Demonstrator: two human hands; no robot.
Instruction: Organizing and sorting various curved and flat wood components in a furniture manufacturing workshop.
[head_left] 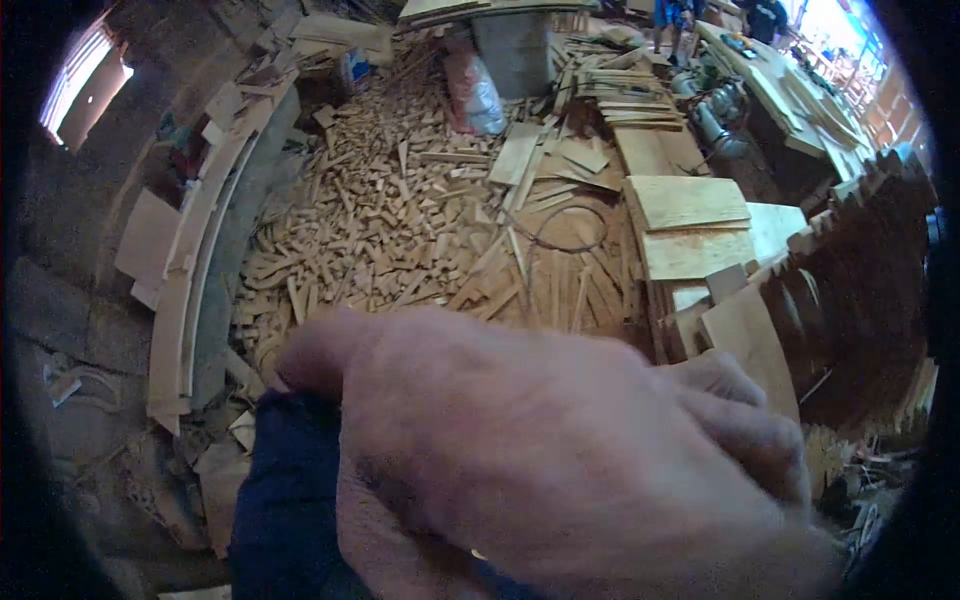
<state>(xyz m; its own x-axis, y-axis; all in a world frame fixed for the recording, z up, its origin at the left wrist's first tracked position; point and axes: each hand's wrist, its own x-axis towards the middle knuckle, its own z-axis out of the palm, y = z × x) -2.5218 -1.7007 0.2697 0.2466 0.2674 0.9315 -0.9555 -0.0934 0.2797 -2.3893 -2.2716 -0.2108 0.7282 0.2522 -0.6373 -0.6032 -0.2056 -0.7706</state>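
One hand shows: my right hand (560, 450), fingers curled, thumb against dark blue cloth (290, 500), probably adjusting it; a real grip I cannot tell. Wood offcuts (390, 230) lie below.

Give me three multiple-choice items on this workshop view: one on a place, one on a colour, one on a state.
1. Where does the heap of small wood offcuts lie?
A. On the floor beyond the hand
B. On the workbench at upper right
C. In a bucket

2. What colour is the cloth under the thumb?
A. Red
B. Dark blue
C. White

3. How do the pale boards at right lie?
A. Standing on edge
B. Rolled up
C. Flat, one on another

Answers:
1 A: the offcuts spread over the floor above the hand in the picture.
2 B: the cloth beside the thumb is dark blue.
3 C: the boards rest flat in a stack.
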